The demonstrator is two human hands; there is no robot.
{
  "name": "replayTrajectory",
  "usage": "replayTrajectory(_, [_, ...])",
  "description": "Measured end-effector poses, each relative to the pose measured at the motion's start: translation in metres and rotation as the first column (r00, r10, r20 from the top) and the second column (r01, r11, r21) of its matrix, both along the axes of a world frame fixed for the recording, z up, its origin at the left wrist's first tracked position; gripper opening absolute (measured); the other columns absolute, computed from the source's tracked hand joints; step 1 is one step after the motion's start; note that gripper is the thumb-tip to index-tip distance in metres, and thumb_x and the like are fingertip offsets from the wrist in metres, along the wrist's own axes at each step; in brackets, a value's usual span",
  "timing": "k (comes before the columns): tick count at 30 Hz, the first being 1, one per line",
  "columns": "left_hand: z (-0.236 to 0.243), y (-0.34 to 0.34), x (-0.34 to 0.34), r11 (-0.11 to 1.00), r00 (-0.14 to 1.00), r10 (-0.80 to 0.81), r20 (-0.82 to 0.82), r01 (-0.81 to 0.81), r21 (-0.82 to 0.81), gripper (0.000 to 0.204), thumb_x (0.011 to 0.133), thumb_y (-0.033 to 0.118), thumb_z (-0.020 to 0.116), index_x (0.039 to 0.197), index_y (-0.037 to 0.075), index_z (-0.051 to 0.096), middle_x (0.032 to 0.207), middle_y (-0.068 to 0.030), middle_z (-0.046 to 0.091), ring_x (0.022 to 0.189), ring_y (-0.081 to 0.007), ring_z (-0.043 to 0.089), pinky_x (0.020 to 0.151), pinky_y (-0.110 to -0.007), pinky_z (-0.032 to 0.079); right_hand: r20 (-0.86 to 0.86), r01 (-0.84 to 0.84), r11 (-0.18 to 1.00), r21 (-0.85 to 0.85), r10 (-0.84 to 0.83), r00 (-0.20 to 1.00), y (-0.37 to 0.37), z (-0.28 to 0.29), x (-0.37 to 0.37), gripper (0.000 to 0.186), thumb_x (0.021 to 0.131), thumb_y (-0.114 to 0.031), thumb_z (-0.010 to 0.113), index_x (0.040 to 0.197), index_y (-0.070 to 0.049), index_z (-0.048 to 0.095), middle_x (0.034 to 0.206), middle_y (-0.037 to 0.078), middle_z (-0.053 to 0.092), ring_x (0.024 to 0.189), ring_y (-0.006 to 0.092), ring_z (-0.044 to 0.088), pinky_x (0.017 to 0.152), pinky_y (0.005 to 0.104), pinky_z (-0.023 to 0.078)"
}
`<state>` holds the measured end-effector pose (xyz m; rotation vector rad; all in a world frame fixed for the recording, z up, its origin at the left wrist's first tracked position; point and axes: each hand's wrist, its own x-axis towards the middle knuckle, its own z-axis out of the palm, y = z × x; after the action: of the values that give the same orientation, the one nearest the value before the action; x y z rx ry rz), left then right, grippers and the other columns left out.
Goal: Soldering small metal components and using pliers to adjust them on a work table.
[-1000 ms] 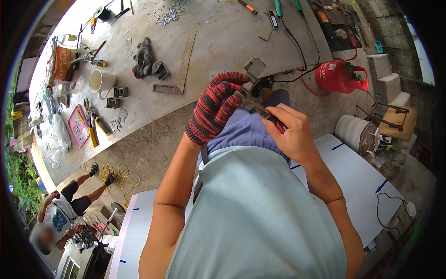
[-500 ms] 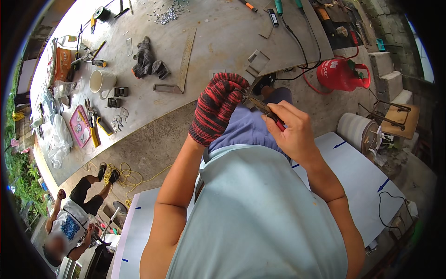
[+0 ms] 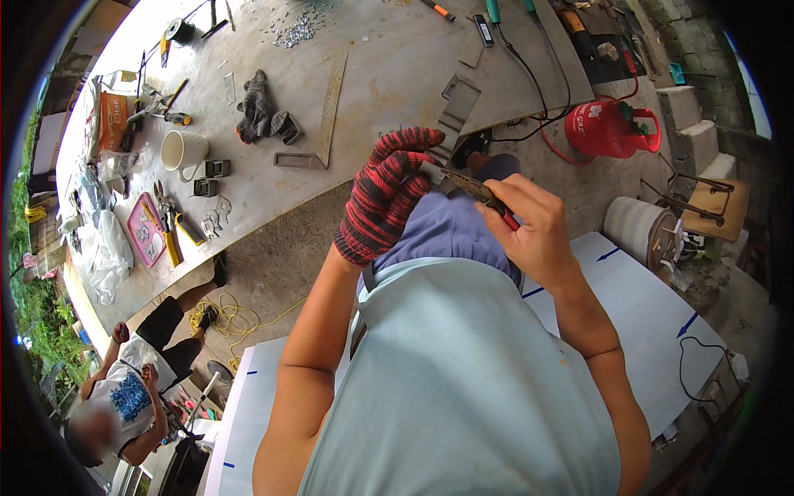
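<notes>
My left hand, in a red and black striped knit glove, pinches a small metal piece between thumb and fingers, with the forefinger stretched out above it. My bare right hand grips pliers with a red handle. The jaws of the pliers point left and reach the metal piece; whether they clamp it I cannot tell. Both hands are above my lap, just off the table's near edge. Beyond them, flat metal plates with cut-outs lie at the table's edge.
The metal table holds a steel square, dark gloves, a white mug, yellow-handled snips and a pink tray. A red gas cylinder stands at right. Another person is at lower left, near a yellow cord.
My left forefinger has straightened, and the metal piece shows more. My right hand and the pliers have shifted slightly right. The other person's legs and arms have changed position.
</notes>
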<state>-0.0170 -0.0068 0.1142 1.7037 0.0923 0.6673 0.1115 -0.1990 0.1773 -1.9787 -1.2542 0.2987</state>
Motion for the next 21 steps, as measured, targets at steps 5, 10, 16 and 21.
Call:
replayTrajectory(5, [-0.019, -0.007, 0.0, 0.989, 1.0, 0.007, 0.01, -0.005, -0.146, 0.022, 0.094, 0.005, 0.07, 0.116, 0.003, 0.067, 0.127, -0.0139, 0.069, 0.114, -0.0291, 0.067, 0.1, -0.038, 0.051, -0.237, -0.008, 0.996, -0.085, -0.013, 0.971, -0.003, 0.003, 0.005, 0.02, 0.088, -0.004, 0.076, 0.103, 0.007, 0.069, 0.081, 0.012, 0.063, 0.068, 0.0194, 0.06, 0.061, 0.0296, 0.047])
replayTrajectory(10, [-0.018, -0.013, 0.0, 0.968, 0.996, -0.026, -0.087, 0.003, -0.253, 0.021, 0.093, 0.003, 0.072, 0.114, 0.003, 0.07, 0.116, -0.011, 0.071, 0.106, -0.0238, 0.068, 0.096, -0.034, 0.052, -0.717, -0.063, 0.963, -0.263, -0.152, 0.68, -0.005, 0.006, 0.01, 0.027, 0.1, -0.021, 0.069, 0.102, 0.005, 0.073, 0.076, 0.003, 0.065, 0.068, 0.0086, 0.057, 0.058, 0.0244, 0.044])
replayTrajectory(16, [-0.02, -0.024, -0.005, 0.884, 0.968, 0.029, -0.248, -0.141, -0.446, 0.018, 0.095, 0.002, 0.071, 0.113, 0.002, 0.07, 0.104, -0.0061, 0.071, 0.098, -0.0157, 0.066, 0.089, -0.029, 0.052, -0.891, -0.13, 0.957, -0.26, -0.186, 0.414, -0.005, 0.001, 0.017, 0.029, 0.105, -0.023, 0.061, 0.109, 0.005, 0.072, 0.077, 0.004, 0.067, 0.071, 0.0077, 0.063, 0.054, 0.0216, 0.045])
replayTrajectory(21, [-0.007, -0.026, -0.001, 0.824, 0.918, 0.038, -0.396, -0.253, -0.507, 0.018, 0.097, 0.005, 0.072, 0.114, 0.001, 0.071, 0.098, -0.0022, 0.073, 0.094, -0.0102, 0.064, 0.088, -0.028, 0.052, -0.932, -0.113, 0.974, -0.195, -0.149, 0.33, -0.008, -0.009, 0.018, 0.031, 0.106, -0.024, 0.062, 0.112, 0.005, 0.071, 0.078, 0.002, 0.068, 0.069, 0.0077, 0.065, 0.052, 0.0214, 0.044])
